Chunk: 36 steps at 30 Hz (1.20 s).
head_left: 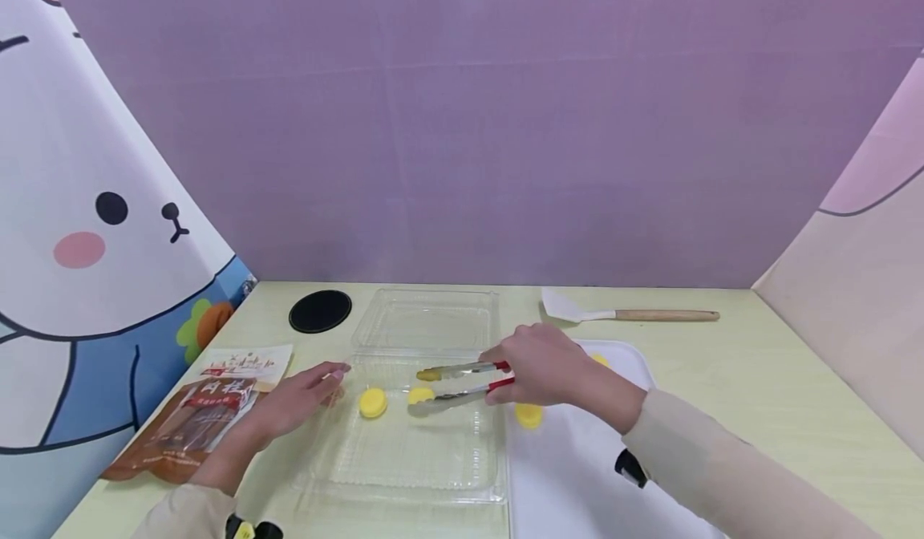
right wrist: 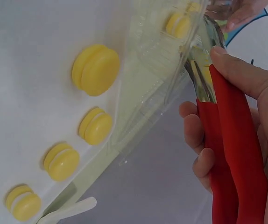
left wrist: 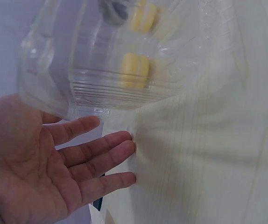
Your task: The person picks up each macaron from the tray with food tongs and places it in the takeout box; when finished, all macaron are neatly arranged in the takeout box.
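My right hand (head_left: 537,366) grips a pair of tongs (right wrist: 234,149) by its red handles. In the head view the tongs' metal tips are spread apart over the clear plastic container (head_left: 404,475), the lower tip beside a yellow macaron (head_left: 421,395). A second yellow macaron (head_left: 372,403) lies in the container to the left of it. My left hand (head_left: 306,399) is at the container's left edge; its fingers are extended, with fingertips at the table surface in the left wrist view, and it holds nothing. Several yellow macarons (right wrist: 96,70) sit on the white tray (head_left: 563,475) to the right.
The container's lid (head_left: 429,318) lies folded back behind it. A spatula (head_left: 664,314) with a wooden handle lies at the back right. A black round disc (head_left: 321,311) is at the back left, and brown food packets (head_left: 195,423) lie at the left edge.
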Motion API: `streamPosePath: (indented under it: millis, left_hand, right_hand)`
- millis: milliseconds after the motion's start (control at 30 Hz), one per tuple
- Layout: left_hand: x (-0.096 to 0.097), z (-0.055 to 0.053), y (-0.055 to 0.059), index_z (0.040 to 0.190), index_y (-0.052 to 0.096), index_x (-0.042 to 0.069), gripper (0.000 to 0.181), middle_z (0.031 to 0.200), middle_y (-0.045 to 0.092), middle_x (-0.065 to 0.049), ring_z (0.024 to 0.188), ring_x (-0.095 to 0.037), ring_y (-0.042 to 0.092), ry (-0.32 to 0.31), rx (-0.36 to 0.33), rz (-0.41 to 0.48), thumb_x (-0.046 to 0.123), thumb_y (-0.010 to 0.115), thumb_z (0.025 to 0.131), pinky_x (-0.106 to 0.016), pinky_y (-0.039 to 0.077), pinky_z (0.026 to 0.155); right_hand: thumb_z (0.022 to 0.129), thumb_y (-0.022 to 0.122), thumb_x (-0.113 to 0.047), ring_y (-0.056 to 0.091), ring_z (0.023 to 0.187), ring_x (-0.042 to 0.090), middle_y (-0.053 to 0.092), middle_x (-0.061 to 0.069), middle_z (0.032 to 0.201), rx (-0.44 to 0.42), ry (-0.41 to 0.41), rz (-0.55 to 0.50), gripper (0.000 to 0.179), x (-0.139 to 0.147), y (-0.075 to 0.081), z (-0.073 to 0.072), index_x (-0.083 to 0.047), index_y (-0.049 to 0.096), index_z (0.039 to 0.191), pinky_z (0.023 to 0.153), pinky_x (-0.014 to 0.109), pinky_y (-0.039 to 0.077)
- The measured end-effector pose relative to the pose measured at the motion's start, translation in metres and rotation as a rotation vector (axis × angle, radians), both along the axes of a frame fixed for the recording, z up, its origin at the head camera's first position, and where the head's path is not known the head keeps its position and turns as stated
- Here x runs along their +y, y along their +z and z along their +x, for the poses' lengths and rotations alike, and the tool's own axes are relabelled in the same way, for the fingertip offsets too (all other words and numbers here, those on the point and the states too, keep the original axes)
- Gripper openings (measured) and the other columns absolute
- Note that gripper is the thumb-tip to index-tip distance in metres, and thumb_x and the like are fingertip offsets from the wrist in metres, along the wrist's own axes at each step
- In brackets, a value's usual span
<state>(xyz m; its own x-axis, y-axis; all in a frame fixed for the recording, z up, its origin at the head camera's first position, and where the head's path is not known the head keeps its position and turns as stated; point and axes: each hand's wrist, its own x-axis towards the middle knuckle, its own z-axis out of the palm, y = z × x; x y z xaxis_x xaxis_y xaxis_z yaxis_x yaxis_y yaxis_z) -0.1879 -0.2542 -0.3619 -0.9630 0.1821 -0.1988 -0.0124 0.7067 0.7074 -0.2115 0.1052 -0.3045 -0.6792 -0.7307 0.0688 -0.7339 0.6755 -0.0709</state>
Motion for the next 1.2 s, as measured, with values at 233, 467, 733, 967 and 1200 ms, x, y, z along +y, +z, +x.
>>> streamPosePath:
  millis: [233, 467, 733, 967, 1200]
  left_hand:
    - [-0.001, 0.0, 0.0, 0.149, 0.046, 0.002, 0.05, 0.128, 0.064, -0.022, 0.116, -0.037, 0.062, 0.001, -0.002, 0.008, 0.034, 0.039, 0.111, -0.059, 0.046, 0.098]
    - [-0.001, -0.001, -0.001, 0.15, 0.045, 0.002, 0.051, 0.129, 0.063, -0.022, 0.116, -0.038, 0.061, 0.001, -0.013, 0.009, 0.034, 0.039, 0.112, -0.06, 0.046, 0.098]
    - [-0.001, -0.002, 0.0, 0.15, 0.045, 0.001, 0.052, 0.127, 0.063, -0.021, 0.116, -0.038, 0.061, 0.001, -0.014, 0.004, 0.036, 0.039, 0.111, -0.06, 0.046, 0.098]
    - [-0.001, -0.001, -0.001, 0.149, 0.045, 0.001, 0.051, 0.13, 0.062, -0.023, 0.116, -0.037, 0.062, -0.003, -0.001, 0.01, 0.034, 0.039, 0.112, -0.059, 0.046, 0.098]
    - [0.001, 0.0, 0.001, 0.149, 0.046, 0.001, 0.051, 0.13, 0.062, -0.024, 0.115, -0.037, 0.062, 0.002, 0.003, 0.003, 0.035, 0.039, 0.112, -0.059, 0.046, 0.098]
  right_hand:
    - [0.082, 0.085, -0.042, 0.046, 0.052, 0.002, 0.068, -0.009, 0.071, 0.004, -0.039, -0.042, 0.05, 0.015, 0.01, 0.006, -0.014, 0.076, 0.121, 0.052, 0.024, 0.039]
    - [0.083, 0.083, -0.046, 0.05, 0.059, 0.003, 0.073, -0.007, 0.086, 0.011, -0.078, -0.07, 0.051, 0.034, 0.021, 0.011, -0.017, 0.075, 0.124, 0.056, 0.024, 0.042]
    - [0.083, 0.081, -0.051, 0.044, 0.055, 0.003, 0.055, -0.017, 0.062, 0.017, -0.122, -0.127, 0.054, 0.057, 0.031, 0.019, -0.016, 0.075, 0.123, 0.052, 0.025, 0.036]
    - [0.081, 0.083, -0.049, 0.036, 0.053, 0.004, 0.043, -0.015, 0.056, 0.036, -0.158, -0.133, 0.057, 0.078, 0.032, 0.026, -0.011, 0.075, 0.122, 0.052, 0.024, 0.033]
    - [0.082, 0.08, -0.056, 0.039, 0.059, 0.005, 0.046, -0.018, 0.059, 0.066, -0.166, -0.146, 0.06, 0.097, 0.027, 0.032, -0.012, 0.075, 0.123, 0.055, 0.026, 0.034]
